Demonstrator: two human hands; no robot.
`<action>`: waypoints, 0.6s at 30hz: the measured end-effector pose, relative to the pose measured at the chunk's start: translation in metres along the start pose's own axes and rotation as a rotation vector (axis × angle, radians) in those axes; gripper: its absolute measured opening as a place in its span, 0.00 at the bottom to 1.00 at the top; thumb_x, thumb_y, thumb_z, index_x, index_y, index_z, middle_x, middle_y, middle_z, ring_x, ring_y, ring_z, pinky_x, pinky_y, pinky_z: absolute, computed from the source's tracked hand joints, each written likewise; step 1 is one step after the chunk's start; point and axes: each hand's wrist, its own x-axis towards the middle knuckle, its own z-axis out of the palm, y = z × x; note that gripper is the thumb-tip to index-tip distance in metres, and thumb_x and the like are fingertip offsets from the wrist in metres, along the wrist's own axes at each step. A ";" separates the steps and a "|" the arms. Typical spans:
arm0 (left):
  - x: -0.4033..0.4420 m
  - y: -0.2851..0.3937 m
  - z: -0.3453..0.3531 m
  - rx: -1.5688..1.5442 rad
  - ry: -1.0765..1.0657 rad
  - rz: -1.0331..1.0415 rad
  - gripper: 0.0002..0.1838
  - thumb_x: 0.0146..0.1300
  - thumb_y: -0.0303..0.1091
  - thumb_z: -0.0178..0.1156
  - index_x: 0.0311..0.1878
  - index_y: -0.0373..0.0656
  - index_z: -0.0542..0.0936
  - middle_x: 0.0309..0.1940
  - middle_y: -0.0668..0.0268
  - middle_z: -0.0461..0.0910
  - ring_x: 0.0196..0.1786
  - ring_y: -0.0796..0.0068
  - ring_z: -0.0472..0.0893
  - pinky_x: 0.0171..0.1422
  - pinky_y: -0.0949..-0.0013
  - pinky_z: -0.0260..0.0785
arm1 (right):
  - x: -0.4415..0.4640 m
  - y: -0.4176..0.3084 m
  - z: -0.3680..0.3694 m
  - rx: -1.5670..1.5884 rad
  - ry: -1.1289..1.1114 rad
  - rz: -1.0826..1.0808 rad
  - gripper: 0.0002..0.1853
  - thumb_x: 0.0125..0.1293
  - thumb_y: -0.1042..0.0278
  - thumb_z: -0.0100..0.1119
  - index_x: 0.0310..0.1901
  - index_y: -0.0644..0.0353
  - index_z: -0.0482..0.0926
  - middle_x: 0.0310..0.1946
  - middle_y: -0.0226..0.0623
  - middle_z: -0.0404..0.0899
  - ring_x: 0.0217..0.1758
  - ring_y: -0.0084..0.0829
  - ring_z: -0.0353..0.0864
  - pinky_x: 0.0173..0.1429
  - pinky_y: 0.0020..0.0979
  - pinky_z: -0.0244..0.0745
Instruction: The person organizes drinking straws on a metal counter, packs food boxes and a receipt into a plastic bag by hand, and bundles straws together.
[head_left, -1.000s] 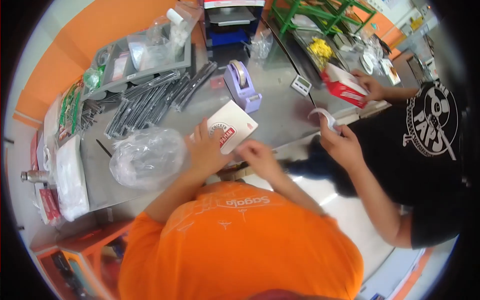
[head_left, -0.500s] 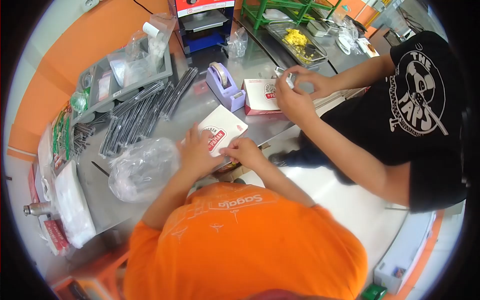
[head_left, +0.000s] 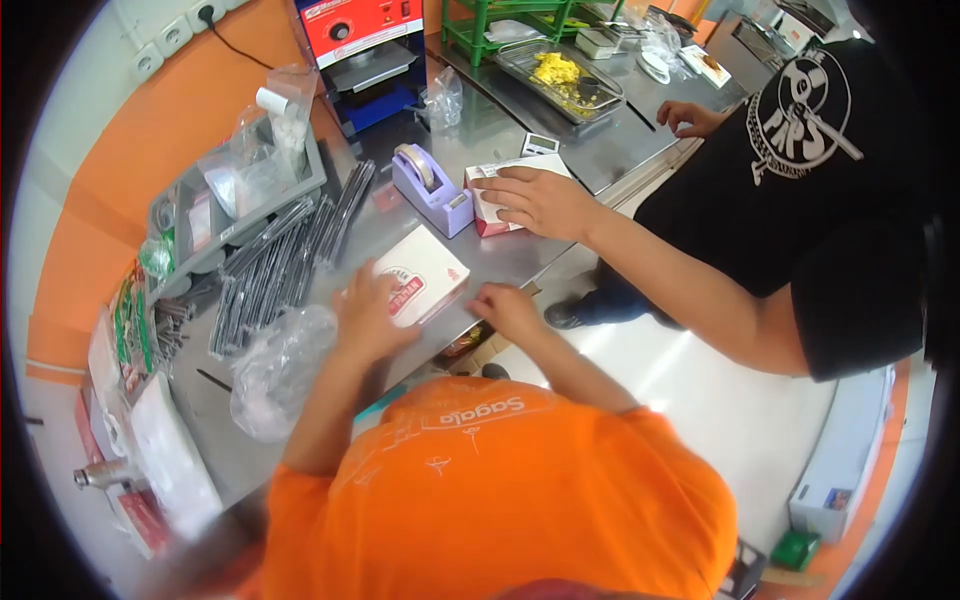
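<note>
A white and red cardboard food box [head_left: 432,275] with a red printed logo lies closed on the steel table in front of me. My left hand [head_left: 368,318] is at the box's left corner, its fingers spread and partly over the lid. Just off the box's right edge is my right hand [head_left: 510,312], its fingers loosely bent and apart, with nothing visible in them. A purple tape dispenser [head_left: 432,190] stands behind the box. To the left of my left hand lies a clear plastic bag [head_left: 280,375].
A co-worker's hand [head_left: 540,200] rests on a second box [head_left: 490,215]; a small white timer [head_left: 540,145] sits behind it. Wrapped black straws [head_left: 285,260], a grey tray [head_left: 235,215] and a red and blue machine [head_left: 365,65] stand at left and back. A metal tray [head_left: 515,65] holds yellow food.
My right hand has come off the box's edge, and my left hand has slid toward its left corner. The co-worker has put down the timer and laid a hand on the second box.
</note>
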 end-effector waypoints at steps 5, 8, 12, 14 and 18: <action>-0.020 0.026 -0.023 0.075 0.083 0.047 0.36 0.40 0.53 0.66 0.52 0.47 0.69 0.65 0.52 0.51 0.68 0.50 0.49 0.65 0.36 0.34 | -0.019 0.043 -0.045 -0.045 0.222 0.091 0.11 0.56 0.61 0.57 0.28 0.61 0.74 0.26 0.41 0.74 0.31 0.42 0.75 0.35 0.38 0.69; -0.021 0.051 -0.017 -0.054 0.043 0.304 0.36 0.44 0.53 0.64 0.55 0.45 0.68 0.65 0.52 0.53 0.68 0.47 0.49 0.65 0.36 0.35 | -0.003 0.054 -0.070 -0.065 0.490 -0.025 0.15 0.55 0.59 0.59 0.35 0.62 0.74 0.33 0.42 0.74 0.39 0.40 0.73 0.42 0.36 0.67; 0.029 0.069 0.020 0.047 0.044 0.409 0.30 0.51 0.47 0.59 0.55 0.43 0.67 0.65 0.56 0.55 0.67 0.54 0.53 0.67 0.42 0.40 | 0.055 0.055 -0.076 -0.372 0.663 0.016 0.33 0.49 0.51 0.64 0.54 0.60 0.67 0.52 0.50 0.65 0.57 0.48 0.62 0.59 0.44 0.57; 0.057 0.076 0.039 0.087 0.069 0.414 0.29 0.52 0.46 0.59 0.56 0.43 0.67 0.64 0.57 0.56 0.67 0.56 0.54 0.67 0.43 0.41 | 0.060 0.064 -0.072 -0.327 0.680 0.060 0.39 0.48 0.49 0.65 0.58 0.60 0.61 0.56 0.53 0.58 0.60 0.50 0.56 0.62 0.46 0.52; 0.089 0.110 0.038 0.103 0.001 0.547 0.29 0.52 0.45 0.58 0.57 0.46 0.67 0.64 0.59 0.57 0.67 0.60 0.55 0.67 0.45 0.43 | 0.033 0.101 -0.036 -0.268 0.741 0.106 0.48 0.45 0.45 0.66 0.63 0.61 0.53 0.61 0.58 0.50 0.63 0.53 0.51 0.64 0.47 0.48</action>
